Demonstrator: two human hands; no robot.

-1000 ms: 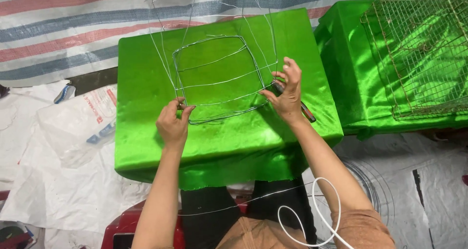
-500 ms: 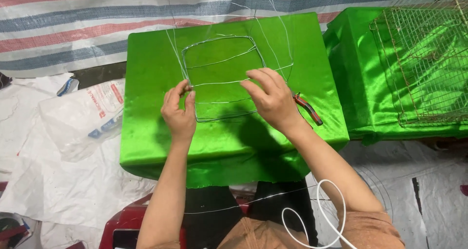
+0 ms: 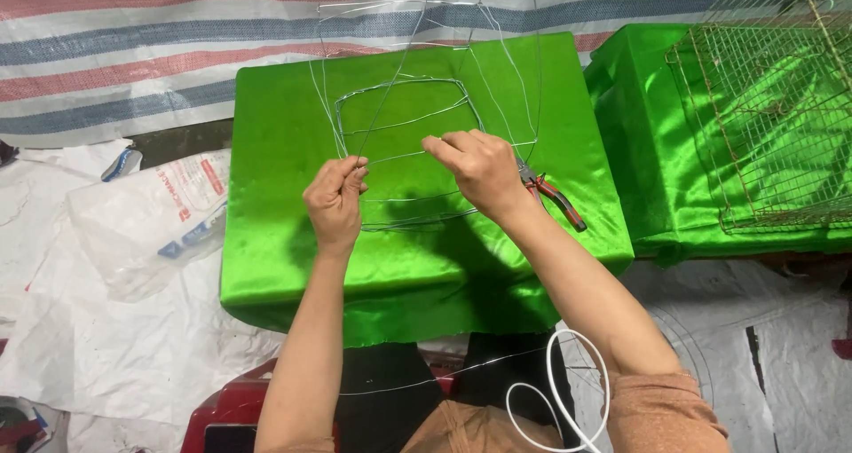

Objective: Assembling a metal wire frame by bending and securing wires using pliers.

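Plastic bags [image 3: 146,218] and white sheeting [image 3: 106,355] lay on the floor off the left edge of the bench [image 3: 266,240], which was draped in green cloth. Left hand [image 3: 334,203] was over the bench's middle, fingers pinched on a thin strand of the wire frame [image 3: 404,116]. The frame rested on the bench top, from the middle toward the far edge, part lying flat, part rising as upright loops. Right hand [image 3: 479,171] was just right of the left, fingers curled over a cross strand of the same frame; whether they gripped it tight could not be told. Pliers [image 3: 552,196] with red handles lay near the bench's right edge, just beside the right wrist. Further right, a wire cage [image 3: 772,107] sat on a second green bench [image 3: 639,151].
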